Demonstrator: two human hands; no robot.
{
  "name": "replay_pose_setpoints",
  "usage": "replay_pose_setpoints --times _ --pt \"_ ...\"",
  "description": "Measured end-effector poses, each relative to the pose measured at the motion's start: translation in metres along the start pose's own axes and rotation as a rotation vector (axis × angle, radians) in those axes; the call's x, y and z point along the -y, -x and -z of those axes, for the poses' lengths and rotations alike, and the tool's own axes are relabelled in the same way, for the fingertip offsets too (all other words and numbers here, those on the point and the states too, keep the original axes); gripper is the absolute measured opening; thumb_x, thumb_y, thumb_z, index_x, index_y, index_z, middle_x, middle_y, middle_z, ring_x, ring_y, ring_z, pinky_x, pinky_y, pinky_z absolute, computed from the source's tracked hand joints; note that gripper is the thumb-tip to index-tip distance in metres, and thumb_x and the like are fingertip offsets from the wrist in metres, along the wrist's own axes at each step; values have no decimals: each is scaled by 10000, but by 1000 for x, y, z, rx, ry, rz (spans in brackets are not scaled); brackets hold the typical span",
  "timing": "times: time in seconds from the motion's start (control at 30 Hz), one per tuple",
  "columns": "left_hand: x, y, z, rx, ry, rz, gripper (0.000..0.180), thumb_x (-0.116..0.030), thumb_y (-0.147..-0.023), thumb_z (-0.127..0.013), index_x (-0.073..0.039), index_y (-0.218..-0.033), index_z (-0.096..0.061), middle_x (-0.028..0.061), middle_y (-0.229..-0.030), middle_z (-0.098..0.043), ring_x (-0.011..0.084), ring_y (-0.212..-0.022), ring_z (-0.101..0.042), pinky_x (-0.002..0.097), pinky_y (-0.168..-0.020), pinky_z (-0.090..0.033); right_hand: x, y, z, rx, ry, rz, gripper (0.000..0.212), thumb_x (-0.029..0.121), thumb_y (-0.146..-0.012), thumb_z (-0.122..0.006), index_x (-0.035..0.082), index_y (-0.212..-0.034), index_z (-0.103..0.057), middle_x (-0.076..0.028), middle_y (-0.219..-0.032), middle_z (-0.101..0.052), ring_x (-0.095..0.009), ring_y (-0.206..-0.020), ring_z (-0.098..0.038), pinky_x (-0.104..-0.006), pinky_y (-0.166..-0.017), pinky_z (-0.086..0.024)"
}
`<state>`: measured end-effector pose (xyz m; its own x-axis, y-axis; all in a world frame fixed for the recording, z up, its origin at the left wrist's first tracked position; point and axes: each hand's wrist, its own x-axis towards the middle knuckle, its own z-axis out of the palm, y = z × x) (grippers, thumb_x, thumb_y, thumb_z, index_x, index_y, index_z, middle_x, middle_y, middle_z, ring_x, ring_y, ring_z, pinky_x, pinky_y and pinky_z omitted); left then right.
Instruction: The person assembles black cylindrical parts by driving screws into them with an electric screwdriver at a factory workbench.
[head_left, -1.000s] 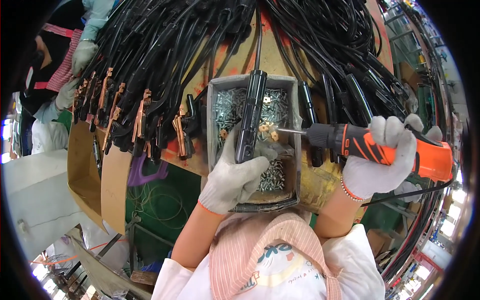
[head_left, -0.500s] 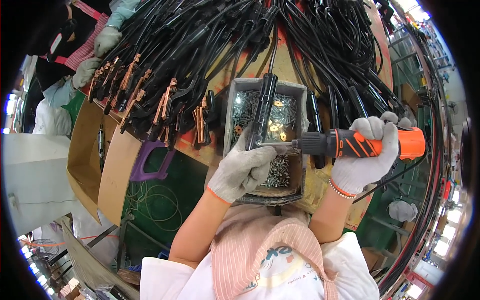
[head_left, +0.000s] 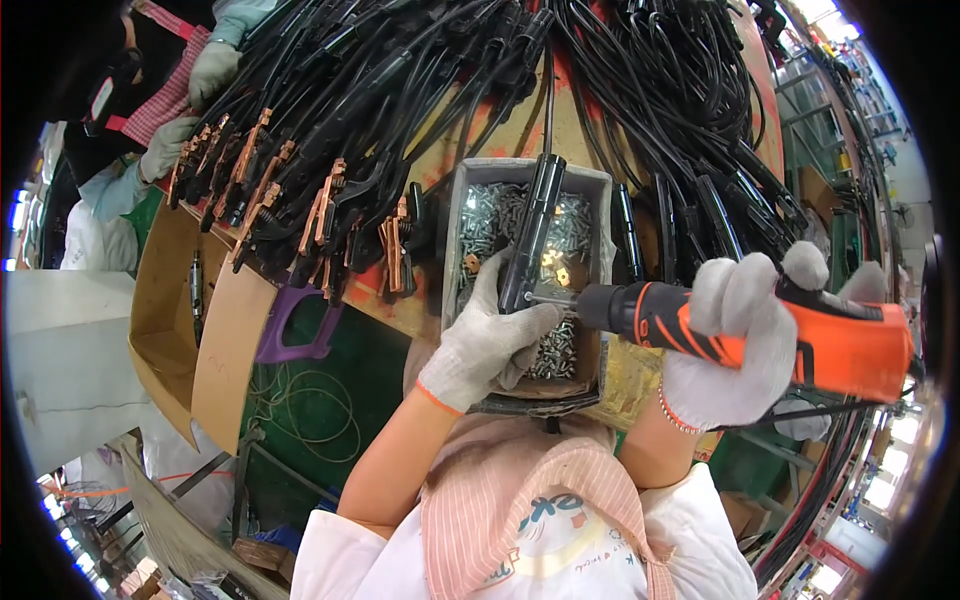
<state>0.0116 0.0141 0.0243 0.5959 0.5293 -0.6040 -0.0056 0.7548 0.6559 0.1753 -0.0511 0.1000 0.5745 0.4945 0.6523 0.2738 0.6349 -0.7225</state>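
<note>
My left hand point(head_left: 492, 335), in a white knit glove, grips the lower end of a black clamp handle point(head_left: 532, 230) that lies over a grey tray point(head_left: 604, 200) of silver screws. My right hand point(head_left: 742, 338), also gloved, holds an orange and black electric screwdriver point(head_left: 760, 330). Its bit touches the side of the black handle just above my left fingers. Several brass pieces lie among the screws near the bit.
A large heap of black cables and clamps with copper jaws point(head_left: 330, 200) covers the bench behind the tray. Another person's gloved hands point(head_left: 205, 75) work at the upper left. Cardboard boxes point(head_left: 200, 330) hang at the left, with a purple plastic piece point(head_left: 290, 330) beside them.
The screwdriver has come closer to the camera and its bit now sits against the black handle. My left hand keeps its grip on the handle over the tray.
</note>
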Motion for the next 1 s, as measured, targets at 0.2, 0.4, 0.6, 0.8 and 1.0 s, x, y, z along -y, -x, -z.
replay_pose_setpoints --times 0.2,0.4,0.6,0.8,1.0 --pt "10 -8 9 91 81 -2 881 -134 -840 -723 -85 -1515 -160 26 -821 -568 79 -461 -491 232 -346 -373 0 -3 -22 313 210 220 798 -66 -820 -555 143 -1518 -228 -105 -973 -489 -138 -493 -410 -268 -413 -385" --pt "3 -4 10 87 50 49 834 -132 -841 -713 -85 -1493 -195 25 -818 -566 85 -461 -486 234 -349 -367 1 1 -39 142 -181 -17 837 -119 -819 -540 191 -1525 -215 -68 -939 -449 -138 -509 -436 -272 -426 -396" --pt "9 -9 13 95 71 25 788 -141 -844 -705 -90 -1474 -234 14 -817 -564 85 -461 -478 241 -350 -353 1 0 -50 250 -175 -16 842 -148 -838 -484 247 -1530 -212 -40 -912 -419 -133 -561 -458 -283 -465 -414" --pt "9 -6 10 97 36 6 731 -154 -846 -706 -92 -1435 -278 -1 -726 -531 84 -455 -463 235 -353 -327 5 1 -40 30 -368 -198 658 -102 -834 -614 100 -1366 -285 -96 -970 -519 -177 -554 -559 -336 -517 -519" --pt "10 3 7 71 -36 13 678 -153 -854 -708 -108 -1400 -307 -1 -705 -523 73 -457 -449 220 -354 -323 8 10 -27 -171 -228 -280 902 -148 -841 -543 235 -1561 -159 -78 -1157 -519 -112 -639 -516 -307 -526 -477"
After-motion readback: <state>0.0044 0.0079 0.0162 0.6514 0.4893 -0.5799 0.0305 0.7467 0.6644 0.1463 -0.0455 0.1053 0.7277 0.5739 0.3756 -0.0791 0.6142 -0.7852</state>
